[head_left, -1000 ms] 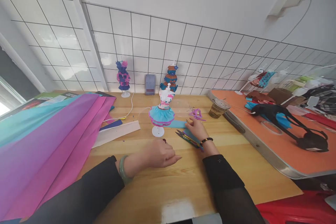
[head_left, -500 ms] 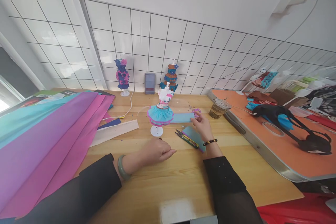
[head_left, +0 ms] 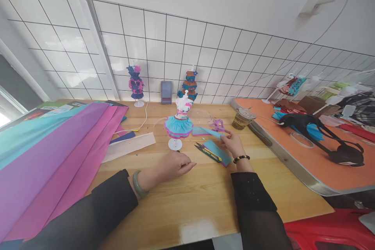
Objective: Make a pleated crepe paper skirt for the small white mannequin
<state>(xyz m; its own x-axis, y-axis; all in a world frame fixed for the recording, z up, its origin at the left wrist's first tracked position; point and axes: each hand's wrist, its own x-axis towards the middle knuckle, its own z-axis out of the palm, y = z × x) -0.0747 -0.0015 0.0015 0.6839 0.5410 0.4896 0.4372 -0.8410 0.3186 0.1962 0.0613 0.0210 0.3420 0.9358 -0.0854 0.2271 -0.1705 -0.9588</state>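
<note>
My right hand pinches the right end of a light blue strip, paper or cloth, and lifts that end off the table. Just left of the strip stands a small white dress form wearing a ruffled blue skirt with a purple hem. My left hand is closed and rests in front of the form's round base; whatever its fingers hold is too small to make out. Thread snips lie against a folded blue and purple piece by my right hand. Purple-handled scissors lie behind the strip.
Purple, pink and blue sheets cover the left side. A lidded cup stands at the right, near an orange board holding a black strap-like item. Two dressed forms, one dark blue and pink, and a phone stand behind.
My right hand has drawn the strip's end toward me and slightly right, tilting it up and uncovering the purple scissors. My left hand stays nearly still.
</note>
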